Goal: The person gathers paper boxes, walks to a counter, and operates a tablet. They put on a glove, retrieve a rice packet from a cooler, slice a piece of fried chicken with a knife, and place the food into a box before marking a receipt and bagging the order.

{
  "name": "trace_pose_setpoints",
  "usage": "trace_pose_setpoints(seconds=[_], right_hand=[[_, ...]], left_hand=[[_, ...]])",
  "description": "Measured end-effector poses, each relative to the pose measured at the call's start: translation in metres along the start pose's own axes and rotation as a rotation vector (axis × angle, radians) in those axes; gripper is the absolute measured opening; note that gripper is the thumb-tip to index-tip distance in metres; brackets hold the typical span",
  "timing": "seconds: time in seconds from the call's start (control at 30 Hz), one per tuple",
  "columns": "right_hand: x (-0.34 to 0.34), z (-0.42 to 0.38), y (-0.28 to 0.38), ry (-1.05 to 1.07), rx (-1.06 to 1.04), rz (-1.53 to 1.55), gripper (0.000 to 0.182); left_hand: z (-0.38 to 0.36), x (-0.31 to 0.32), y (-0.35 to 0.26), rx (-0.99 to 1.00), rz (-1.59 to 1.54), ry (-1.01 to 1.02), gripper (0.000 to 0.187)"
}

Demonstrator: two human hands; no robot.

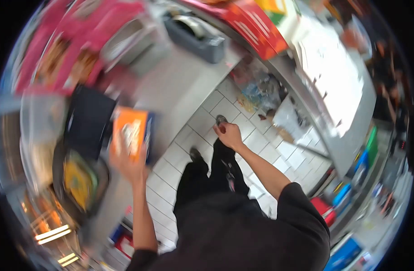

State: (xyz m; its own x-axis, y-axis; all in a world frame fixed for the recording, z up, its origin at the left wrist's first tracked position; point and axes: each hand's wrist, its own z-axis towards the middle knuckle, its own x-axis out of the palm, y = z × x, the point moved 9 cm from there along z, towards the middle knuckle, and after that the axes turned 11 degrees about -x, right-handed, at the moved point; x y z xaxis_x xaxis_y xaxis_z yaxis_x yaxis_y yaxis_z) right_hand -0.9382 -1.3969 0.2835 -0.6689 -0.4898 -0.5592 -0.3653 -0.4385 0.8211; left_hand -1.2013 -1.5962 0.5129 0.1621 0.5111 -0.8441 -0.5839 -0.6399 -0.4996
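Note:
My left hand (125, 160) is wrapped round the lower end of a small box (128, 124), orange on its front and dark blue along its side. Blur hides the print on it. The box is held up over the left metal counter (180, 77), beside a black flat case (90, 118). My right hand (229, 135) hangs in front of my legs, above the tiled floor, with its fingers curled in. Whether anything sits inside those fingers is hidden.
A tape dispenser (193, 36) and a grey bin (134, 47) stand on the left counter. Across the aisle, a red box (254, 29) and white papers (329, 67) lie on another counter. Plastic bags (259, 88) sit below it. A dark bag (80, 180) rests at left.

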Motion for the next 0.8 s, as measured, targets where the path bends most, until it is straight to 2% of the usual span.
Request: trace_pose_setpoints(seconds=[0.03, 0.07, 0.13, 0.2, 0.27, 0.3, 0.37, 0.4, 0.43, 0.47, 0.5, 0.57, 0.6, 0.63, 0.67, 0.7, 0.73, 0.77, 0.8], right_hand=[[0.023, -0.017, -0.061, 0.04, 0.226, -0.016, 0.028], [0.053, -0.025, -0.114, 0.143, 0.352, -0.034, 0.021], [0.125, -0.024, -0.197, 0.095, 0.384, 0.07, 0.026], [0.2, 0.014, -0.252, 0.123, 0.4, 0.178, 0.033], [0.27, 0.067, -0.306, 0.127, 0.428, -0.076, 0.042], [0.303, 0.079, -0.314, 0.126, 0.418, -0.044, 0.042], [0.315, 0.111, -0.336, -0.075, 0.568, -0.261, 0.042], [0.326, 0.125, -0.347, -0.085, 0.551, -0.246, 0.042], [0.337, 0.133, -0.358, 0.051, 0.505, -0.356, 0.041], [0.346, 0.129, -0.364, 0.202, 0.462, -0.475, 0.04], [0.324, 0.116, -0.346, 0.231, 0.449, -0.394, 0.036], [0.279, 0.082, -0.312, 0.104, 0.419, -0.496, 0.037], [0.276, 0.054, -0.321, 0.091, 0.421, -0.586, 0.039], [0.254, 0.026, -0.298, 0.371, 0.371, -0.426, 0.041], [0.228, -0.01, -0.29, 0.283, 0.369, -0.27, 0.04], [0.19, -0.039, -0.254, 0.238, 0.233, -0.217, 0.041], [0.162, -0.075, -0.241, 0.382, 0.448, -0.157, 0.043], [0.131, -0.098, -0.208, 0.255, 0.237, -0.271, 0.042], [0.068, -0.106, -0.147, 0.168, 0.408, -0.195, 0.037]], left_hand=[[0.0, 0.002, -0.011, 0.031, 0.108, 0.028, 0.083], [-0.003, 0.01, -0.002, -0.003, 0.217, 0.061, 0.091], [0.0, 0.019, 0.014, 0.021, 0.191, 0.082, 0.09], [0.004, 0.02, 0.033, 0.057, 0.183, 0.115, 0.091], [0.009, 0.026, 0.029, 0.081, 0.15, 0.176, 0.091], [0.001, 0.014, 0.037, 0.089, 0.179, 0.162, 0.091], [-0.023, -0.019, 0.066, 0.081, 0.178, 0.114, 0.055], [-0.03, -0.026, 0.076, 0.07, 0.175, 0.096, 0.038], [-0.03, -0.025, 0.091, -0.174, -0.006, 0.038, 0.035], [-0.025, -0.022, 0.09, -0.185, 0.0, 0.034, 0.035], [-0.019, -0.016, 0.085, -0.151, 0.075, 0.084, 0.045], [-0.004, -0.004, 0.082, -0.058, 0.147, 0.161, 0.068], [-0.004, -0.003, 0.08, -0.004, 0.173, 0.18, 0.081], [-0.008, -0.012, 0.09, -0.087, 0.191, 0.118, 0.088], [-0.01, -0.016, 0.077, -0.022, 0.354, 0.085, 0.087], [-0.015, -0.022, 0.058, -0.015, 0.459, -0.014, 0.084], [-0.024, -0.03, 0.032, -0.01, 0.566, -0.11, 0.081], [-0.038, -0.039, -0.007, 0.131, 0.555, -0.189, 0.076], [-0.051, -0.045, -0.038, 0.276, 0.548, -0.271, 0.071]])
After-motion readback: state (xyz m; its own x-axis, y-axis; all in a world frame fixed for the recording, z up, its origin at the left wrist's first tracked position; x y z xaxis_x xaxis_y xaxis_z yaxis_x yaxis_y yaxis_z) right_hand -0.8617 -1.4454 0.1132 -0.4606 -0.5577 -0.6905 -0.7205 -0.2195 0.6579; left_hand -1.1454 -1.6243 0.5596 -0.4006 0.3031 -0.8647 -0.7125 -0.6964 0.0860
